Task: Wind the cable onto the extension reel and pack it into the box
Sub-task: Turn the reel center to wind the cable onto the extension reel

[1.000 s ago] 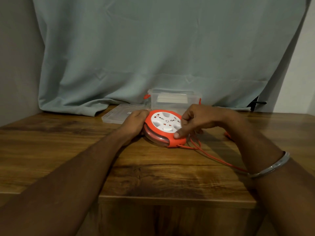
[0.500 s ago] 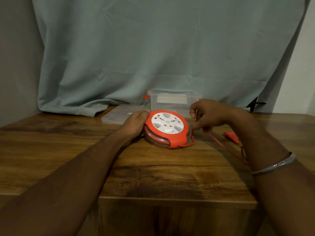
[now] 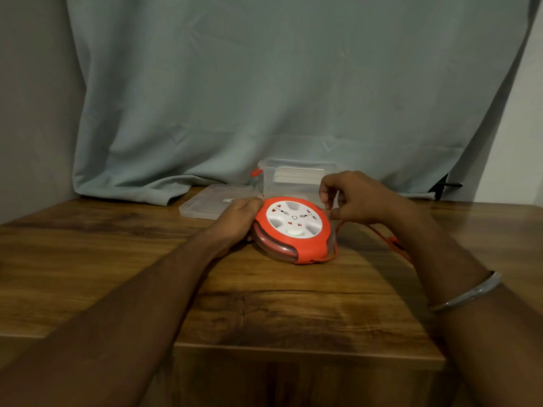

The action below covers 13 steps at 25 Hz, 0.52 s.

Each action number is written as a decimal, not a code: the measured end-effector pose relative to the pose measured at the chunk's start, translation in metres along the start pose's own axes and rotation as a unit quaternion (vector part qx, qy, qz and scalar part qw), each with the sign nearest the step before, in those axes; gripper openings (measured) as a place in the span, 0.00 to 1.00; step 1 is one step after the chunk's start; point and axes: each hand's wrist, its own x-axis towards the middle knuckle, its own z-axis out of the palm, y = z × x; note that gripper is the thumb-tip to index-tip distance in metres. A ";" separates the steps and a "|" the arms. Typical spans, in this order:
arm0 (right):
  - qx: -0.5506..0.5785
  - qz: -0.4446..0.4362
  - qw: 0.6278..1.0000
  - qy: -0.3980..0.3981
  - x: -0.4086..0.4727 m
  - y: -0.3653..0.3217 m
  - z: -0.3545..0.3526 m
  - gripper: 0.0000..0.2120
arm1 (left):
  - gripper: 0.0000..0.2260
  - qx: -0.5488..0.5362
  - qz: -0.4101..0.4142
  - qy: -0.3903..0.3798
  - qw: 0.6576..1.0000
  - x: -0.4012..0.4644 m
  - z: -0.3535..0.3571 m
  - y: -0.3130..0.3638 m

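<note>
On the near wooden table (image 3: 264, 312), the round orange-and-white extension reel (image 3: 293, 230) sits mid-table, the left hand (image 3: 238, 215) gripping its left edge. The right hand (image 3: 357, 201), which a second ago pressed on the reel's near right rim, has lifted to its far right side, fingers pinching the thin orange cable (image 3: 379, 233): another wrap is being laid. Beyond, the clear plastic box (image 3: 293, 177) waits open, its clear lid (image 3: 205, 201) lying left.
</note>
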 end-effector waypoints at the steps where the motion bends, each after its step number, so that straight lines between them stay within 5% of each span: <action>1: 0.052 -0.024 0.998 0.022 0.000 -0.010 -0.002 0.13 | 0.18 -0.004 0.002 -0.004 1.000 0.000 -0.001 -0.001; 3: 0.127 -0.037 0.991 -0.017 -0.002 -0.024 -0.002 0.18 | 0.18 0.002 0.000 -0.016 1.000 0.001 -0.002 -0.002; 6: 0.092 -0.021 0.990 -0.107 -0.002 -0.029 0.004 0.23 | 0.17 0.004 -0.002 -0.025 1.000 -0.002 -0.001 0.003; 13: 0.114 -0.005 0.989 -0.098 -0.003 -0.031 0.002 0.32 | 0.18 -0.001 -0.001 -0.025 1.000 -0.004 -0.001 0.002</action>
